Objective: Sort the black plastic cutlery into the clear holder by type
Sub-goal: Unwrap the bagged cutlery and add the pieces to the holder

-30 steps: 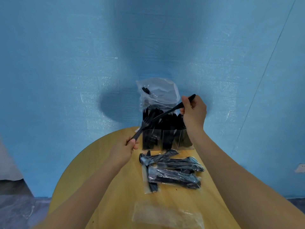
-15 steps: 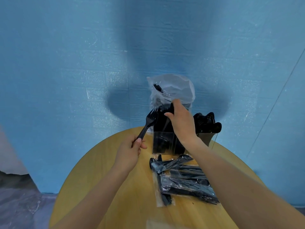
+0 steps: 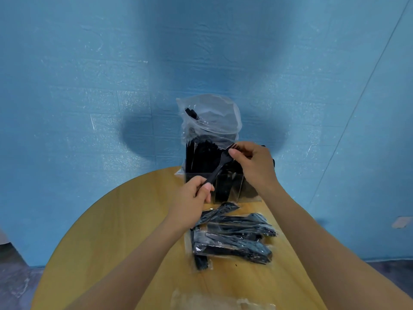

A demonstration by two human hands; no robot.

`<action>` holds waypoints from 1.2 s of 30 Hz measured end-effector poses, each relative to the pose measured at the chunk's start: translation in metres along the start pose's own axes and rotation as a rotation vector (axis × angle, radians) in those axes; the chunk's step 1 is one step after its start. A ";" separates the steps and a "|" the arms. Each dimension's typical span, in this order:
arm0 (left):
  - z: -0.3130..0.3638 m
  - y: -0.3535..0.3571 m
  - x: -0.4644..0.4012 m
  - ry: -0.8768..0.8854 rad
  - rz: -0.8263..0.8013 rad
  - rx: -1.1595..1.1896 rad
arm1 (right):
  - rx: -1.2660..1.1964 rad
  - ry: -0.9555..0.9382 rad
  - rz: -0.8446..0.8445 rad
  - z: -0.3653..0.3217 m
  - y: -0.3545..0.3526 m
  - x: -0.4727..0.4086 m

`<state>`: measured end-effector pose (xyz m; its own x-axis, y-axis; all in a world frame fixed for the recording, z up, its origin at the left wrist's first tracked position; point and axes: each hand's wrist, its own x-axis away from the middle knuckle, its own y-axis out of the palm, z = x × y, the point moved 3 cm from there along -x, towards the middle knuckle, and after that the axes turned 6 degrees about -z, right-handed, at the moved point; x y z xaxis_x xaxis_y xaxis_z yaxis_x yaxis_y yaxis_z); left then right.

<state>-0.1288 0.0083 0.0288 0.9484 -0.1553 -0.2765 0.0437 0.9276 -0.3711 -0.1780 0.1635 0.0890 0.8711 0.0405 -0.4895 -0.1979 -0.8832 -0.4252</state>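
A black plastic fork slants in front of the clear holder, which stands at the table's far edge packed with black cutlery. My left hand grips the fork's handle low down. My right hand pinches the fork's head by the tines, just above the holder's middle compartment. Several wrapped packs of black cutlery lie on the table in front of the holder. My right hand hides the holder's right compartment.
A crumpled clear plastic bag with one black piece inside sits on top of the holder's back, against the blue wall. The round wooden table carries empty clear wrappers at its near edge.
My right hand dropped its piece into the holder, then came back to pinch the head of the fork in my left hand. The fork tilted right toward the holder.
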 end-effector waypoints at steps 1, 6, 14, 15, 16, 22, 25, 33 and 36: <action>0.000 0.004 -0.001 0.006 -0.008 -0.011 | -0.020 0.029 0.056 0.001 -0.008 -0.001; -0.006 0.011 -0.002 -0.063 0.060 0.019 | -0.018 0.060 0.395 0.006 -0.057 -0.005; -0.007 0.012 -0.005 -0.090 0.109 0.026 | 0.035 0.123 0.469 0.028 -0.075 0.003; -0.007 0.012 -0.005 -0.088 0.113 0.025 | 0.057 0.129 0.476 0.030 -0.078 0.003; -0.008 0.012 -0.006 -0.085 0.115 0.020 | 0.083 0.134 0.469 0.032 -0.079 0.003; -0.010 0.015 -0.009 -0.074 0.110 0.000 | 0.180 0.033 0.330 0.025 -0.074 0.006; -0.014 0.015 -0.010 -0.077 0.110 0.026 | 0.136 -0.004 0.335 0.018 -0.078 0.007; -0.018 0.010 -0.011 -0.095 0.131 0.057 | -0.004 0.000 0.352 0.018 -0.076 0.013; -0.017 0.009 -0.010 -0.085 0.130 0.051 | -0.026 -0.017 0.355 0.012 -0.071 0.011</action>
<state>-0.1431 0.0125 0.0129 0.9702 -0.0055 -0.2421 -0.0672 0.9544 -0.2909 -0.1599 0.2323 0.1054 0.7421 -0.2637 -0.6163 -0.4755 -0.8551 -0.2066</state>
